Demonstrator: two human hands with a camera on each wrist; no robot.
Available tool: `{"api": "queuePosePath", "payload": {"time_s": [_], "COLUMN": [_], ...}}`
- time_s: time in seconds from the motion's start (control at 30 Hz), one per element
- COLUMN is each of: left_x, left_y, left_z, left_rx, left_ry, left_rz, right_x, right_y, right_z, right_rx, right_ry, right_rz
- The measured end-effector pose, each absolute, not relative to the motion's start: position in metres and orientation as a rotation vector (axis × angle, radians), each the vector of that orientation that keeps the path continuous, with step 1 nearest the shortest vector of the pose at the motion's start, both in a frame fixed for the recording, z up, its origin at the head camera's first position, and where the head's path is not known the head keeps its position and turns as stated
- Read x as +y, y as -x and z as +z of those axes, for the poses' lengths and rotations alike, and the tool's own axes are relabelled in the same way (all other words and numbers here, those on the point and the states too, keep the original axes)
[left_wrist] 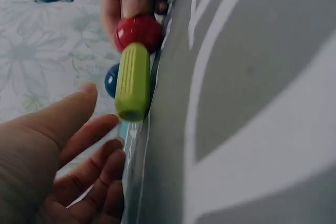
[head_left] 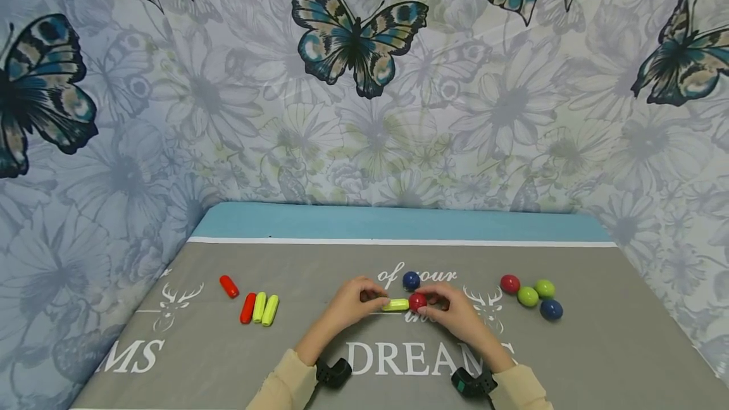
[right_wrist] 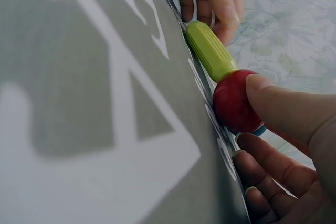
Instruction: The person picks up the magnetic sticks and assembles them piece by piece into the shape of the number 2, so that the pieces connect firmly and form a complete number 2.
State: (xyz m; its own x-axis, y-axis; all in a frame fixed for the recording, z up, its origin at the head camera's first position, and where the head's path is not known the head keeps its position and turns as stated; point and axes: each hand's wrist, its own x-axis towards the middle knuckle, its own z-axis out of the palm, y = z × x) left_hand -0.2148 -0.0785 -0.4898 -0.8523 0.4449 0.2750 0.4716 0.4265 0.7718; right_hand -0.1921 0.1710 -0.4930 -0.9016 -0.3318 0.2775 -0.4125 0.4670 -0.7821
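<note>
A red ball (head_left: 417,302) is held by my right hand (head_left: 455,310), its thumb pressed on the ball in the right wrist view. Joined end to end with the ball is a ribbed lime-green stick (left_wrist: 133,82), lying along the grey cloth. At the stick's free end, my left hand (head_left: 354,302) has thumb and fingers spread apart; the left wrist view shows a gap between them and the stick (right_wrist: 210,51). Just behind the red ball sits a dark blue ball (head_left: 411,281), partly hidden in both wrist views.
To the left lie two red sticks (head_left: 229,286) and two lime-green sticks (head_left: 270,310). A group at the right has a red ball (head_left: 509,284), two green balls (head_left: 528,297) and a blue ball (head_left: 551,309). A butterfly-print curtain (head_left: 364,144) hangs behind the table (head_left: 398,223).
</note>
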Motion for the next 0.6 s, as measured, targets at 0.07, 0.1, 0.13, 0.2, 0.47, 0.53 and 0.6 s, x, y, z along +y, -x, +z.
{"api": "queuePosePath", "payload": {"time_s": [0.07,0.1,0.13,0.2,0.47,0.53,0.6], "left_x": [-0.076,-0.075,-0.074,-0.07,-0.049,-0.044,-0.04], "left_y": [0.22,0.224,0.228,0.238,0.27,0.274,0.276], "left_z": [-0.486,-0.484,-0.482,-0.479,-0.472,-0.471,-0.47], "left_rx": [-2.619,-2.611,-2.608,-2.615,-2.748,-2.774,-2.796], "left_ry": [0.827,0.83,0.835,0.86,1.032,1.096,1.153], "left_rz": [-1.481,-1.496,-1.503,-1.497,-1.447,-1.425,-1.407], "right_x": [0.17,0.17,0.17,0.17,0.173,0.172,0.171], "right_y": [0.189,0.188,0.188,0.188,0.191,0.192,0.192], "right_z": [-0.49,-0.49,-0.49,-0.49,-0.497,-0.497,-0.496], "right_rx": [-2.615,-2.617,-2.621,-2.627,-2.568,-2.564,-2.573], "right_ry": [-0.657,-0.654,-0.646,-0.632,-0.686,-0.688,-0.673], "right_rz": [1.461,1.471,1.472,1.476,1.486,1.497,1.497]}}
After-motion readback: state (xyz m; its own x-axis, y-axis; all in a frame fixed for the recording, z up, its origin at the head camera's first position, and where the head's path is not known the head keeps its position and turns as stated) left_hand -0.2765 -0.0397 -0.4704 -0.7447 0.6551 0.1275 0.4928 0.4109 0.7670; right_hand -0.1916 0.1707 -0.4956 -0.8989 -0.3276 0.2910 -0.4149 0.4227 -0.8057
